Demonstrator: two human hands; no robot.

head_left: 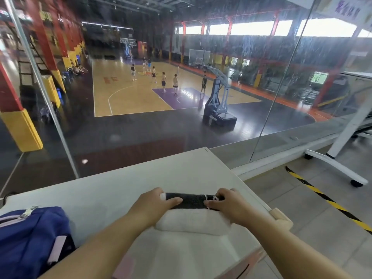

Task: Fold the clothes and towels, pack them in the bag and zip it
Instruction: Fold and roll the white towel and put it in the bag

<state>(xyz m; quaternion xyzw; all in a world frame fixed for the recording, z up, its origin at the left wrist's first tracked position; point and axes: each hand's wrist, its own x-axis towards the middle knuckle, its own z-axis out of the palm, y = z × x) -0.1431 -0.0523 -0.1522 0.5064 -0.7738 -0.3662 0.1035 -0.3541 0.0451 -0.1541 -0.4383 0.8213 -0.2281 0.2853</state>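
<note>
**Both hands on rolled towel end**

Blue bag at worktop left edge. Left hand and right hand each closed around the towel: white, thick, its black-banded far end rolled tight, mid-worktop.

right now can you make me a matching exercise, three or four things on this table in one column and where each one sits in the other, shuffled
Things:
1. blue bag
2. black towel roll
3. white towel
4. left hand

Places:
A. under the black roll
B. near left corner of the table
C. gripping the roll's left end
D. held between both hands

Pairs: 1-B, 2-D, 3-A, 4-C
</note>
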